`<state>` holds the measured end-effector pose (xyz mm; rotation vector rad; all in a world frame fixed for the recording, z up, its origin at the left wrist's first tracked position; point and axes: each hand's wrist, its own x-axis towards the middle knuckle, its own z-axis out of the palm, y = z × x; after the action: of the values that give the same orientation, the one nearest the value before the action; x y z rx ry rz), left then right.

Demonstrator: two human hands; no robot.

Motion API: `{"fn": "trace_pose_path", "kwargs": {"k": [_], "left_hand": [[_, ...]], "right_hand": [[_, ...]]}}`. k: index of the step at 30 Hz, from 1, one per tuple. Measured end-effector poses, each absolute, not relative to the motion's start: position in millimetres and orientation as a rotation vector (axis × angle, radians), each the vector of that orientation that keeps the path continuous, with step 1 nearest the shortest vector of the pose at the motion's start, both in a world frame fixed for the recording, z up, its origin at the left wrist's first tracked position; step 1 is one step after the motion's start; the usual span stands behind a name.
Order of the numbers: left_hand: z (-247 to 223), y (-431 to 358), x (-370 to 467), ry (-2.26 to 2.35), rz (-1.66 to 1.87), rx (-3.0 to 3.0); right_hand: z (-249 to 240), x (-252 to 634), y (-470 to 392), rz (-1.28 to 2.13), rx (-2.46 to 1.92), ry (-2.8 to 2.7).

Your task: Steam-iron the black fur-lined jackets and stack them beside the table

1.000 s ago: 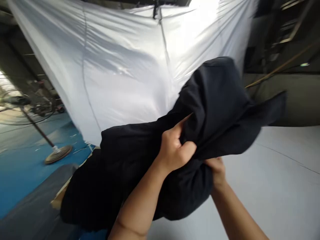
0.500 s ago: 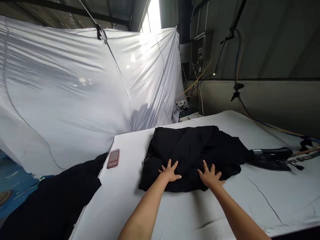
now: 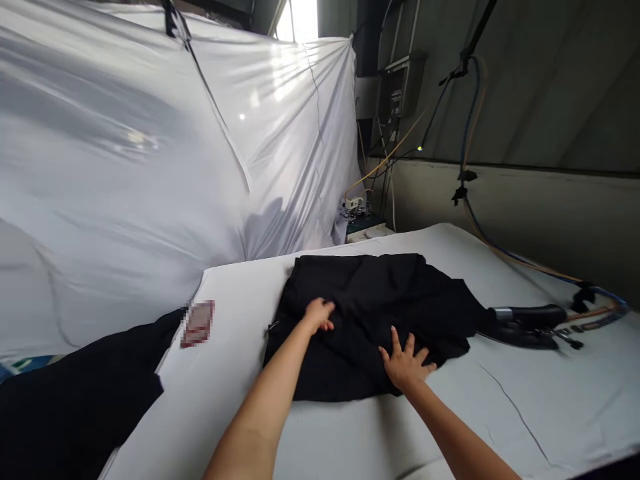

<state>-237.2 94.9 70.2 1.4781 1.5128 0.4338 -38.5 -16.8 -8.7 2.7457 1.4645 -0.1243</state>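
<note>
A black garment [image 3: 360, 287] lies spread over the white-covered table [image 3: 345, 437], with creases across it and a small metal zip pull at its left edge. On its left part, my left hand [image 3: 318, 316] has its fingers curled in against the cloth, which appears bunched between fingers and thumb. My right hand [image 3: 407, 363] rests flat near the garment's front edge, fingers spread. A steam iron [image 3: 530, 317] with a black handle stands just beyond the garment's right end.
Another black cloth [image 3: 75, 413] hangs over the table's left edge, beside a blurred reddish rectangle [image 3: 199, 323]. A white sheet [image 3: 150, 173] hangs behind. Cables and a hose [image 3: 480, 233] run down to the iron on the right.
My left hand has shifted up and left over the garment, and its spread fingers have curled in. My right hand stays flat on the cloth. The view has turned slightly right.
</note>
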Motion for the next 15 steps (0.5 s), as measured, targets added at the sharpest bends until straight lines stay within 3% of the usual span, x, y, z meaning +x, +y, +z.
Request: {"fn": "trace_pose_path", "kwargs": {"k": [3, 5, 9, 12, 15], "left_hand": [[84.1, 124.2, -239.9, 1.622, 1.079, 1.357], [83.4, 133.1, -234.9, 1.654, 1.279, 1.485], [57.2, 119.9, -205.5, 1.383, 0.626, 2.076], [35.1, 96.9, -174.6, 1.298, 0.209, 2.222], [28.6, 82.7, -147.0, 1.404, 0.056, 2.252]], "right_hand": [[-0.9, -33.1, -14.3, -0.229, 2.676, 1.515], [14.1, -21.8, -11.7, -0.359, 2.602, 1.593], [66.0, 26.5, 5.7, -0.529, 2.316, 1.94], [97.9, 78.4, 32.7, -0.278, 2.331, 2.04], [101.6, 126.4, 63.0, -0.21, 2.198, 2.101]]}}
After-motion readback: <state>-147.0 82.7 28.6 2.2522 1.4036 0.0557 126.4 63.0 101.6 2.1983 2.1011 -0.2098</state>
